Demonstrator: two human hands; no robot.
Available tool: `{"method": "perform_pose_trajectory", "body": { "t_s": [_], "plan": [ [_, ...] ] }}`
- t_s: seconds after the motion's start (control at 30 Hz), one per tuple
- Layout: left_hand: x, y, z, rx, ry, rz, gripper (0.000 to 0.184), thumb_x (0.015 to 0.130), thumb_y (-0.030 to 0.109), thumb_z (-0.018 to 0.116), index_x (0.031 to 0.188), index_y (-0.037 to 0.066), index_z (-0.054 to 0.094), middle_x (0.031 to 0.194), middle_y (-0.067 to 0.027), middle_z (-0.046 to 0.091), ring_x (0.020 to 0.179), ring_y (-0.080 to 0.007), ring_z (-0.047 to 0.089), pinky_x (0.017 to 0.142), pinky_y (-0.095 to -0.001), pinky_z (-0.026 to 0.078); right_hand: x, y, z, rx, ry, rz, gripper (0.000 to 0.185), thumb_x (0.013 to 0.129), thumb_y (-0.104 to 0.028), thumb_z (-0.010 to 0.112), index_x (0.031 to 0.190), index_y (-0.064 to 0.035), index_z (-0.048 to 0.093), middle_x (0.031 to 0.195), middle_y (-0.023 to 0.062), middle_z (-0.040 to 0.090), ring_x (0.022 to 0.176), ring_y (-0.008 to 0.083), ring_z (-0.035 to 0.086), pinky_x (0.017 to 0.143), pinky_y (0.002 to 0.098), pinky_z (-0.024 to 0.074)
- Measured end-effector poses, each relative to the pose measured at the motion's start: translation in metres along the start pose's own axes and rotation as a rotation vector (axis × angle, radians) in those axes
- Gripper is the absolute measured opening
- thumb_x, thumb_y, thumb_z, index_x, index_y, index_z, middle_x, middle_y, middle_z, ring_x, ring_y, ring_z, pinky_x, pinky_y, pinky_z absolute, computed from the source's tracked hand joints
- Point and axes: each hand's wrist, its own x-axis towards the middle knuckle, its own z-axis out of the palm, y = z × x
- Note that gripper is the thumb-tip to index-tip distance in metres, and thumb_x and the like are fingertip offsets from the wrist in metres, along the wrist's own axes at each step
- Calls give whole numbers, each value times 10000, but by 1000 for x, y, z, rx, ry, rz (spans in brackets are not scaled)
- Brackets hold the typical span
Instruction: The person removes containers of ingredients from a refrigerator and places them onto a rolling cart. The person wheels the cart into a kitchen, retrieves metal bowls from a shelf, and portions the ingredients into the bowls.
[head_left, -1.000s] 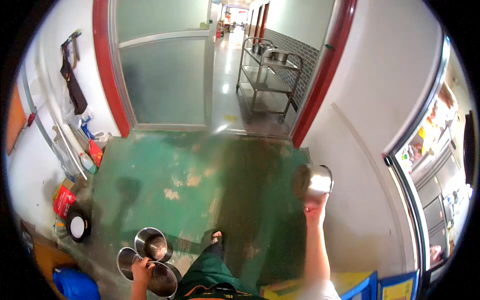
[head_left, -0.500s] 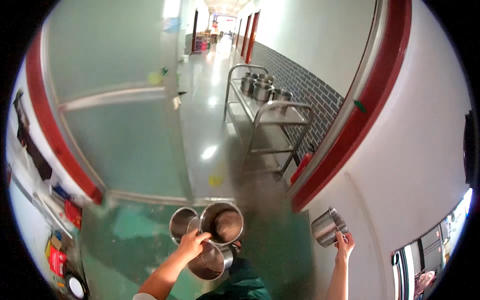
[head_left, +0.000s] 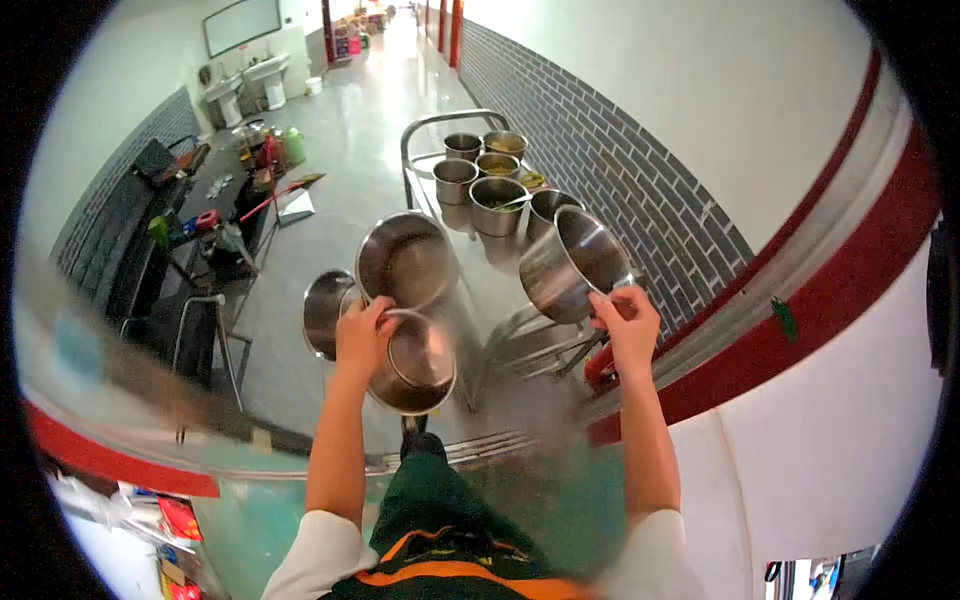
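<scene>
My left hand (head_left: pixel 364 335) pinches the rims of several steel pots together: a large one (head_left: pixel 407 262) above, one (head_left: pixel 326 315) at the left and one (head_left: pixel 417 362) below. Their open mouths face me and look empty. With my right hand (head_left: pixel 626 318) I grip the rim of another steel pot (head_left: pixel 560 272), tilted, at the near end of a metal cart (head_left: pixel 415 130). On the cart's top stand several steel pots, among them one with a spoon and green contents (head_left: pixel 499 203) and one (head_left: pixel 456 180) beside it.
A door sill (head_left: pixel 480 452) crosses the floor at my feet. The red door frame (head_left: pixel 745 350) and brick-patterned wall (head_left: pixel 600 130) are to the right. A dark table (head_left: pixel 190 190) with bottles and tools stands left; sinks (head_left: pixel 268 78) are farther back. A red cylinder (head_left: pixel 600 368) is beside the cart.
I have moved forward to the doorway and the cart is now close. Both hands have risen toward it, still holding the pots, and my right hand's pot has come inward over its near end.
</scene>
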Motion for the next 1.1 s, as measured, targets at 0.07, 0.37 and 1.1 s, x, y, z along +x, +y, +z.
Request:
{"method": "perform_pose_trajectory", "body": {
  "t_s": [0.07,0.37,1.1],
  "plan": [
    [56,-32,37,66,-79,62,198,677,103,600,870,118,561,758,-149,516,685,-328,533,587,-401,430,42,14,28,-126,-6,118,232,688,-182,669,706,-20,503,606,40,540,526,108,539,469,209,417],
    [200,-99,198,-61,-995,424,222,703,129,509,915,176,556,804,-139,535,713,-313,558,602,-394,460,135,179,80,-880,130,652,387,564,-370,705,700,-28,586,799,174,539,784,313,527,711,371,403],
    [253,-71,312,-7,-1129,899,327,767,146,447,1086,211,477,935,-99,464,878,-254,478,686,-376,420,195,184,123,-1259,347,187,370,636,6,497,992,-88,531,1192,149,386,1054,333,384,887,399,312]
  ]
}}
